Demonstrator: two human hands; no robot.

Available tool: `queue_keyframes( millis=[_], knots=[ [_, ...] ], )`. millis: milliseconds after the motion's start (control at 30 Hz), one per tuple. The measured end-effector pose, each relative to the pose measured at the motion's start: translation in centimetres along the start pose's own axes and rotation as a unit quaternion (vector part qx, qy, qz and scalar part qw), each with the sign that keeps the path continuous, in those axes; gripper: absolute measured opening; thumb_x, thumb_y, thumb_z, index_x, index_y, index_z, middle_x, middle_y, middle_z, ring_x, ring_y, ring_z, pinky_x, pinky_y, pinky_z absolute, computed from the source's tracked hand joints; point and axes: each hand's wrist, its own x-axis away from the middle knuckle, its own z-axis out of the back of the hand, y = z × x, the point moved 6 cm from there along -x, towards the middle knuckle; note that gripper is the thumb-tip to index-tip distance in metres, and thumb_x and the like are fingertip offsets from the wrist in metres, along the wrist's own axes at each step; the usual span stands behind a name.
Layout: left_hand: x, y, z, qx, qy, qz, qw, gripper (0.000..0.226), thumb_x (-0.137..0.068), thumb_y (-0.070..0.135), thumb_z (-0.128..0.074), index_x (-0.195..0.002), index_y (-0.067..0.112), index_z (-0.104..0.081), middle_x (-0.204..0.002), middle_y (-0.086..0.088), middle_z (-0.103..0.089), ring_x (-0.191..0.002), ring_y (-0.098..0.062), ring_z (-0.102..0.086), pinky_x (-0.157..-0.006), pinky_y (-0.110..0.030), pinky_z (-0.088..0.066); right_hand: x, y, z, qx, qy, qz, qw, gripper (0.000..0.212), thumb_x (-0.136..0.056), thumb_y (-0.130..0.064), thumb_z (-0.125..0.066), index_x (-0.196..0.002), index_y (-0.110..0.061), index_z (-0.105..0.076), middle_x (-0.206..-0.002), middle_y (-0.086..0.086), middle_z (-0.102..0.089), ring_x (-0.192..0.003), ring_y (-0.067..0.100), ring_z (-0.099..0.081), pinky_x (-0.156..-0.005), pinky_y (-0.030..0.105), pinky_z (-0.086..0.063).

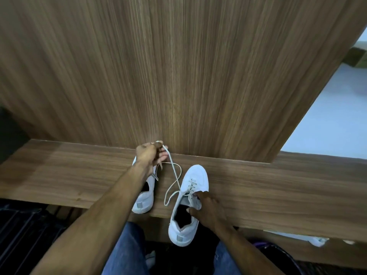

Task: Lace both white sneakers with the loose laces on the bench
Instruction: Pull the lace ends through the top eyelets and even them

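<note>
Item, far left: wooden bench [59, 175], running across the view, with a tall wood-grain panel [178, 76] standing behind it.

Item: left sneaker [144, 201], white, sitting on the bench near its front edge, toe pointing toward the panel. The forearm is crossing over it and hiding most of the upper, so whether it is laced cannot be told; one short lace end is showing beside its opening.

Item: left hand [150, 154], raised above the toe of that shoe, fingers curled and pinching the lace [174, 173] at its top, drawing it up and away toward the panel.

Item: the lace, white, running taut from that pinch down to the eyelets of the next shoe, with a slack loop lying on the bench between the two shoes.

Item: right sneaker [195, 175], white, lying on the bench with its heel overhanging the front edge. Crossings are showing over its lower eyelets; the upper eyelets look unfilled.

Item: right hand [208, 207], fingers and thumb gripping the side and tongue area of this shoe, steadying it.

Step in hand, as judged: pulling slack through an eyelet of the right sneaker, lacing partly done. Next move is calling for a free lace tip fed into the next open eyelet while the shoe is being held firm.
</note>
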Motion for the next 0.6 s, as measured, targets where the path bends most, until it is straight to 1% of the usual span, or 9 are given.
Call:
queue_keyframes(
  millis=[200, 233, 267, 333, 400, 467, 500, 533, 600],
  knots=[
    [-0.3, -3.0, 1.3, -0.061, 0.031, 0.04, 0.997, 0.007, -0.087, 0.015, -0.06, -0.08, 0.015, -0.06, -0.067, -0.004, -0.064, -0.048, -0.012, -0.059, -0.049, -0.021, -0.047, -0.2, 0.0, -0.2, -0.019, -0.002, 0.001, 1.0, 0.061, -0.078, -0.047, -0.07, -0.132, -0.024, -0.051, -0.132, -0.003, -0.054, -0.118, 0.016, -0.055, -0.097, 0.031, -0.044],
    [-0.2, -3.7, 1.8, -0.098, 0.055, 0.03, 0.993, 0.008, -0.08, 0.017, -0.064, -0.085, 0.013, -0.06, -0.074, -0.009, -0.065, -0.055, -0.017, -0.062, -0.051, -0.024, -0.048, -0.2, 0.0, -0.2, -0.022, -0.001, 0.002, 1.0, 0.06, -0.078, -0.047, -0.07, -0.131, -0.024, -0.051, -0.13, -0.004, -0.054, -0.117, 0.015, -0.056, -0.095, 0.029, -0.045],
    [-0.2, -4.4, 2.3, -0.171, 0.073, 0.011, 0.983, 0.028, -0.074, 0.02, -0.067, -0.1, 0.011, -0.06, -0.089, -0.014, -0.067, -0.071, -0.024, -0.066, -0.06, -0.03, -0.052, -0.2, 0.1, -0.2, -0.024, -0.002, 0.003, 1.0, 0.06, -0.078, -0.048, -0.07, -0.13, -0.025, -0.052, -0.128, -0.005, -0.055, -0.116, 0.015, -0.056, -0.092, 0.028, -0.045],
    [0.3, -5.5, 2.7, -0.387, 0.081, -0.045, 0.918, 0.069, -0.078, 0.027, -0.068, -0.139, 0.013, -0.04, -0.128, -0.018, -0.054, -0.115, -0.036, -0.056, -0.093, -0.044, -0.048, -0.3, 0.5, -0.4, -0.031, -0.004, 0.001, 1.0, 0.059, -0.076, -0.05, -0.071, -0.126, -0.027, -0.053, -0.123, -0.006, -0.056, -0.112, 0.015, -0.057, -0.088, 0.027, -0.046],
    [1.6, -6.1, 2.1, -0.541, 0.08, -0.134, 0.827, 0.076, -0.084, 0.035, -0.065, -0.148, 0.022, -0.026, -0.143, -0.014, -0.036, -0.132, -0.035, -0.039, -0.104, -0.047, -0.037, -0.6, 0.7, -0.7, -0.033, -0.003, 0.006, 0.999, 0.059, -0.071, -0.055, -0.069, -0.121, -0.028, -0.054, -0.118, -0.006, -0.056, -0.108, 0.016, -0.059, -0.088, 0.03, -0.048],
    [1.8, -7.2, 0.3, -0.631, 0.009, -0.204, 0.749, 0.059, -0.083, 0.045, -0.06, -0.138, 0.031, -0.042, -0.139, -0.006, -0.037, -0.131, -0.028, -0.037, -0.104, -0.045, -0.038, -0.9, 0.8, -1.0, -0.039, -0.008, 0.009, 0.999, 0.065, -0.063, -0.064, -0.063, -0.117, -0.028, -0.054, -0.115, -0.005, -0.056, -0.105, 0.017, -0.059, -0.087, 0.033, -0.049],
    [1.8, -8.2, -0.5, -0.656, -0.053, -0.199, 0.726, 0.048, -0.08, 0.05, -0.056, -0.125, 0.032, -0.056, -0.132, -0.004, -0.046, -0.126, -0.026, -0.041, -0.101, -0.042, -0.04, -1.1, 0.9, -1.1, -0.042, -0.008, 0.011, 0.999, 0.069, -0.059, -0.068, -0.059, -0.115, -0.028, -0.054, -0.115, -0.004, -0.056, -0.104, 0.017, -0.059, -0.087, 0.034, -0.049],
    [1.5, -9.5, -1.1, -0.669, -0.12, -0.17, 0.714, 0.046, -0.076, 0.055, -0.052, -0.111, 0.029, -0.066, -0.122, -0.004, -0.055, -0.12, -0.025, -0.048, -0.098, -0.04, -0.043, -1.2, 1.0, -1.1, -0.043, -0.007, 0.012, 0.999, 0.072, -0.057, -0.07, -0.057, -0.116, -0.028, -0.054, -0.114, -0.004, -0.056, -0.104, 0.017, -0.059, -0.088, 0.034, -0.049],
    [1.4, -11.2, -1.5, -0.632, -0.193, -0.085, 0.746, 0.052, -0.068, 0.055, -0.049, -0.092, 0.015, -0.073, -0.104, -0.014, -0.067, -0.105, -0.032, -0.061, -0.088, -0.039, -0.051, -1.2, 1.2, -1.2, -0.048, -0.009, 0.011, 0.999, 0.067, -0.062, -0.065, -0.063, -0.118, -0.028, -0.054, -0.115, -0.004, -0.056, -0.104, 0.016, -0.059, -0.089, 0.034, -0.048]
  ],
)
